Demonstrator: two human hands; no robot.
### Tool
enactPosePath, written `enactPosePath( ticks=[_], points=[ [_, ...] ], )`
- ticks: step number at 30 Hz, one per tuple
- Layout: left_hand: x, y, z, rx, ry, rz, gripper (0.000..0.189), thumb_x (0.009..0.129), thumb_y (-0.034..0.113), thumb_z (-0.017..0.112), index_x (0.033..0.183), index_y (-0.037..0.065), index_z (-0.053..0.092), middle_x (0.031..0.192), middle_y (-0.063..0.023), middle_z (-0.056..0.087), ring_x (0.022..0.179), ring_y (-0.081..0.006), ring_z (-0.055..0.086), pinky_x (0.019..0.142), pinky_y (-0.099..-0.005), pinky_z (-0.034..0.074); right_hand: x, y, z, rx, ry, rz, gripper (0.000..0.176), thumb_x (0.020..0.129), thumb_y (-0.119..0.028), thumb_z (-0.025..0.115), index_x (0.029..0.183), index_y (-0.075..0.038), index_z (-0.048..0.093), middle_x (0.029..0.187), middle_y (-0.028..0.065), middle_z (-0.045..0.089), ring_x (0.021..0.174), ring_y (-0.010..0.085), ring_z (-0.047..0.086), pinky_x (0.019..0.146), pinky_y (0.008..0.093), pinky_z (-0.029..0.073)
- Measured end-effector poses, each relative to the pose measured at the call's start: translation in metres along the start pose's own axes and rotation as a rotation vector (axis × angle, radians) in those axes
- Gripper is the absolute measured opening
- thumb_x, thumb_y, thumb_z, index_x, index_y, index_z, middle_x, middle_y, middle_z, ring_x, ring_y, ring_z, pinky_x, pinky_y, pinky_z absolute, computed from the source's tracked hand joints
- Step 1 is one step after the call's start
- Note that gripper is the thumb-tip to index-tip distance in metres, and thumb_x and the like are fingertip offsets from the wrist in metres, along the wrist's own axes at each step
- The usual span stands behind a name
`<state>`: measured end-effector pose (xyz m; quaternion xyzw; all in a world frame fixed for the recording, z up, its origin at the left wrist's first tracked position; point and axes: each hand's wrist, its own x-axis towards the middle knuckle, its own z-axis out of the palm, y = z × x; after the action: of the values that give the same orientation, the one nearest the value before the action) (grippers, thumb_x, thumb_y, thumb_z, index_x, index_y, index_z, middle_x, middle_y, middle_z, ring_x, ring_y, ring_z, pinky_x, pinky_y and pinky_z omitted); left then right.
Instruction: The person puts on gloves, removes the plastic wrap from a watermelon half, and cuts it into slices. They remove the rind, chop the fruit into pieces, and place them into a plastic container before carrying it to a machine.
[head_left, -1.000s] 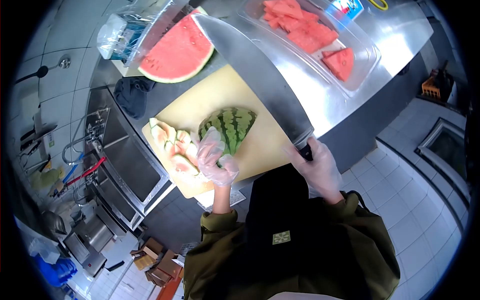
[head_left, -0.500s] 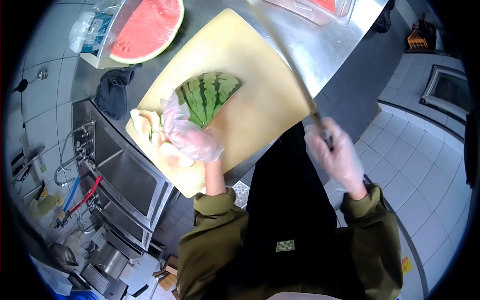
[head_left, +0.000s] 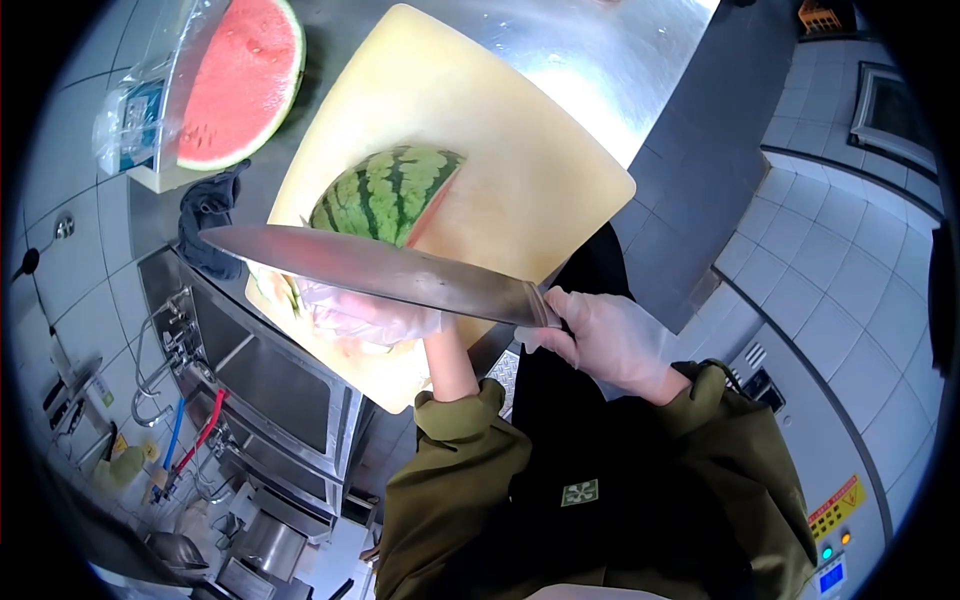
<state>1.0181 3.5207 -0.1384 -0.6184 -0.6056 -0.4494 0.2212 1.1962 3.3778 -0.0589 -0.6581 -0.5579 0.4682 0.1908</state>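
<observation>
Green-striped, smooth-rinded watermelon chunk point(head_left: 385, 195) on the pale yellow board point(head_left: 520, 170); broad steel knife point(head_left: 380, 270) slants over the board's left side, right hand point(head_left: 610, 345) closing its grip round the handle. Filmy-gloved left hand point(head_left: 365, 315) beneath the blade, grip partly hidden, can't tell how open; moving calls for finger clearance. Moist red watermelon slab point(head_left: 245, 80) left of the board.
</observation>
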Motion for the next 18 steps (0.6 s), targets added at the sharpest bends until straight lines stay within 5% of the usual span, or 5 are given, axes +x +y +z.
enactPosePath(
  ticks=[18],
  points=[
    [-0.004,0.011,0.009,-0.108,-0.041,-0.012,0.041,0.096,0.023,0.054,0.128,-0.001,0.046,0.123,-0.0170,0.053,0.106,-0.0284,0.054,0.090,-0.0371,0.046,0.005,-0.043,-0.049,-0.225,-0.057,0.079,0.048,0.095,-0.049,0.053,0.084,-0.002,0.051,0.062,0.0126,0.057,0.057,0.0327,0.062,0.052,0.0394,0.050]
  ],
)
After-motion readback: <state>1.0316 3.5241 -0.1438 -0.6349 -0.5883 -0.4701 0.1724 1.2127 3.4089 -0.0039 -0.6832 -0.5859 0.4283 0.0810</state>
